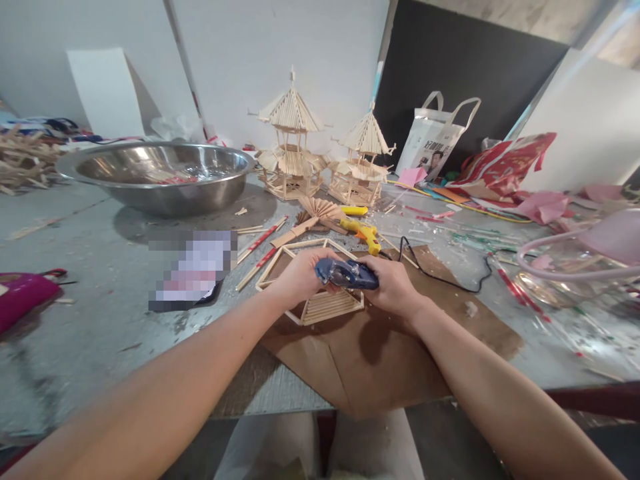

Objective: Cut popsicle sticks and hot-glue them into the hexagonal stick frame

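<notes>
My right hand (pixel 395 287) is wrapped round a dark blue glue gun (pixel 347 274), whose black cord (pixel 440 277) trails off to the right. My left hand (pixel 300 275) is closed at the gun's front end, over a hexagonal frame of wooden sticks (pixel 313 303). The frame lies flat on a sheet of brown cardboard (pixel 380 353), with one wedge filled in by sticks. What the left fingers pinch is hidden.
A big steel bowl (pixel 160 175) stands at the back left. Two stick pagoda models (pixel 293 143) (pixel 363 163) stand behind, with a yellow cutter (pixel 364 233), loose chopsticks (pixel 260 243), a phone (pixel 193 270), a white bag (pixel 435 140) and red paper scraps (pixel 505 167).
</notes>
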A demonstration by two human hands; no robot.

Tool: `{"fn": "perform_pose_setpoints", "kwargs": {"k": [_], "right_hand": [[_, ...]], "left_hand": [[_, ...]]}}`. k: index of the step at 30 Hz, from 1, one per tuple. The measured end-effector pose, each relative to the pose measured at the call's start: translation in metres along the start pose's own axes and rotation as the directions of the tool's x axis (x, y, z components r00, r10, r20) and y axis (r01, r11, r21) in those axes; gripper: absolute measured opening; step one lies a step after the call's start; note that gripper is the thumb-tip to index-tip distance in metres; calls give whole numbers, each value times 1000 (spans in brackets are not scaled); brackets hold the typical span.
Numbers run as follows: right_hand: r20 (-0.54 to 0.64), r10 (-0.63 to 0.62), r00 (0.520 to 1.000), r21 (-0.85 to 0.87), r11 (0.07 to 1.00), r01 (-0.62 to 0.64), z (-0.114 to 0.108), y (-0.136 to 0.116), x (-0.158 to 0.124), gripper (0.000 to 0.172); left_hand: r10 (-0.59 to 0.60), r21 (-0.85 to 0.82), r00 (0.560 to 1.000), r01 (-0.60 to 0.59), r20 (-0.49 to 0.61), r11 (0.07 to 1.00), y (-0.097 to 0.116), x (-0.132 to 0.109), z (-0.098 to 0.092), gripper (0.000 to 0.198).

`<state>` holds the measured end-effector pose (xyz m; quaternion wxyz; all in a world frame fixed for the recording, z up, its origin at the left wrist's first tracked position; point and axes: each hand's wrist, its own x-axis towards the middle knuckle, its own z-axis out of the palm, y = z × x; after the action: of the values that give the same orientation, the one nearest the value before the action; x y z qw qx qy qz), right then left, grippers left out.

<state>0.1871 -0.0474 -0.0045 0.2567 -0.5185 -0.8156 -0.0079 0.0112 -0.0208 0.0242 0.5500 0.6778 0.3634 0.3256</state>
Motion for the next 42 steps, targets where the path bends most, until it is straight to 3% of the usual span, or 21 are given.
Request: {"fn": "perform_pose_setpoints", "kwargs": {"k": [6, 10, 14, 19, 24, 32, 42], "right_hand": [[97, -109, 989, -45, 993, 113, 0, 1, -2, 38], [121, -144, 982, -33, 988, 149, -1, -2, -2, 40], [44, -139, 989, 20, 990, 139, -2, -1, 0, 42], [-104, 93, 990, 46, 995, -89, -1, 13, 3, 46], [-122, 261, 958, -62, 961, -270, 0, 27, 4, 48], [-82, 301, 950, -112, 944, -309, 2, 25, 7, 49], [-26, 276, 961, -163, 947, -277, -1, 19, 8, 47]], "left_hand": [[-57, 140, 998, 57, -3, 988, -9, 6, -5, 14], [-91, 177, 987, 67, 134, 982, -13, 6, -8, 9], [-101, 155, 964, 64, 244, 986, -9, 2, -9, 4], [-206, -28, 971, 211, 118, 977, -5, 5, -11, 15], [-180, -154, 983, 183, 34, 971, -6, 9, -13, 18], [-178, -228, 983, 163, -47, 960, -9, 9, -14, 20], [-106, -113, 994, 101, -34, 988, -5, 7, -9, 18]]}}
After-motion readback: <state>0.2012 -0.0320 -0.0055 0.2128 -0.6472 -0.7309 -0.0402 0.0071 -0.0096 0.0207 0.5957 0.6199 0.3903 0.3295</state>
